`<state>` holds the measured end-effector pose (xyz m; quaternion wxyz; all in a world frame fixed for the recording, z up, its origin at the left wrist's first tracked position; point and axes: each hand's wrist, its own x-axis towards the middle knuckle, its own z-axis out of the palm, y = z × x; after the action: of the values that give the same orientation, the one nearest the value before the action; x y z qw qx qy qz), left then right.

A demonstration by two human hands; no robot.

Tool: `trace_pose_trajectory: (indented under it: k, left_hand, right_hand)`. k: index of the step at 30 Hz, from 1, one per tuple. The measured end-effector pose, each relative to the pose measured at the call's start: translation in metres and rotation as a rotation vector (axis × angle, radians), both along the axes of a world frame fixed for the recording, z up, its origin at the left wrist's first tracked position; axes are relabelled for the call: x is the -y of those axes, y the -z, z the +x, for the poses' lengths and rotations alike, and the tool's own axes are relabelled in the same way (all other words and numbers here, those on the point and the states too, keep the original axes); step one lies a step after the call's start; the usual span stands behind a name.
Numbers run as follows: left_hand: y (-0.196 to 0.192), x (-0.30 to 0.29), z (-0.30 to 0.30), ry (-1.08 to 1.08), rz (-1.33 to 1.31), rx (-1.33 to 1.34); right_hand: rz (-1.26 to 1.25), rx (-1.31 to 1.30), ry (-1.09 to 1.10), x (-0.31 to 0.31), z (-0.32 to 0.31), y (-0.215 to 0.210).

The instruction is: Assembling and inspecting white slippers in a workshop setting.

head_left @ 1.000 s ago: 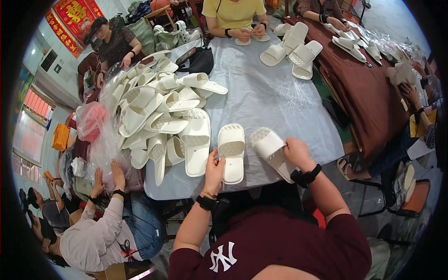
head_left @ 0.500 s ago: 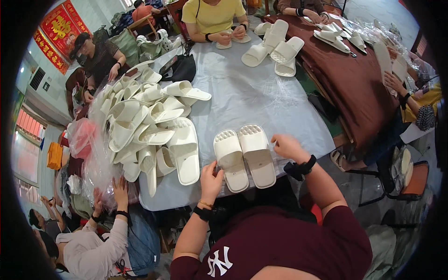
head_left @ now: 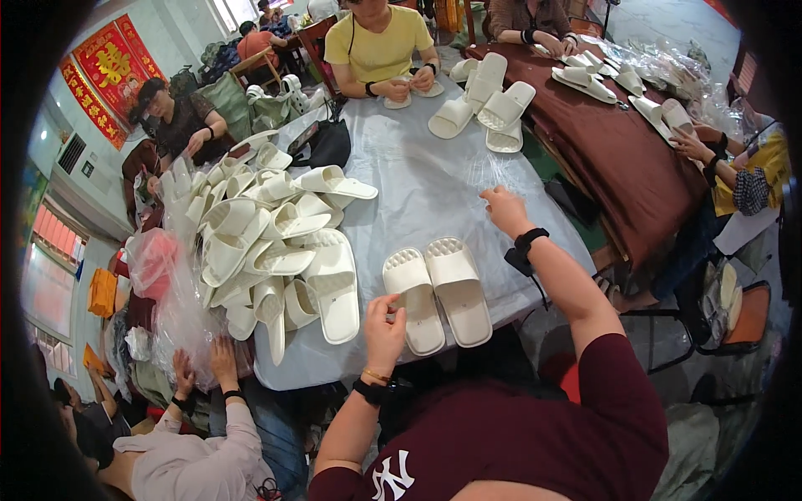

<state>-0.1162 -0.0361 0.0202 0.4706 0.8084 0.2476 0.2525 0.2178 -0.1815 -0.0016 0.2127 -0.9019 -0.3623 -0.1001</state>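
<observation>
Slipper pair (head_left: 437, 295) at table (head_left: 418, 179) front edge, slipper pile (head_left: 267, 242) to left.

left grip (head_left: 385, 324) curled, right grip (head_left: 505, 210) extended

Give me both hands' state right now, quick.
Left hand: fingers curled on the heel of the left slipper, resting on it.
Right hand: open, reaching to a clear plastic bag.
</observation>
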Motion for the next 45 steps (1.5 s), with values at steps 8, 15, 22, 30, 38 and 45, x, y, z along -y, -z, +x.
trace_pose_trajectory:
  k: [8,15,22,30,38,45]
  left_hand:
    - [-0.016,0.011,0.029,0.123,0.028,0.019]
    - [-0.022,0.028,0.055,0.203,0.061,0.063]
    - [-0.011,0.026,0.053,0.208,0.014,0.063]
    - [-0.016,0.023,0.096,0.223,-0.048,0.030]
    - [-0.005,0.016,0.152,0.290,0.105,-0.091]
    - [-0.014,0.024,0.158,0.261,0.176,-0.045]
  right_hand:
    - [0.020,0.039,-0.115,-0.002,-0.013,-0.004]
    - [0.016,0.063,-0.059,0.001,0.000,-0.004]
    - [0.143,0.057,-0.192,0.004,-0.008,-0.003]
    - [0.407,-0.137,-0.451,0.009,-0.087,-0.034]
    - [0.457,-0.094,-0.510,-0.001,-0.080,-0.029]
    - [0.203,-0.029,-0.489,0.003,-0.024,0.002]
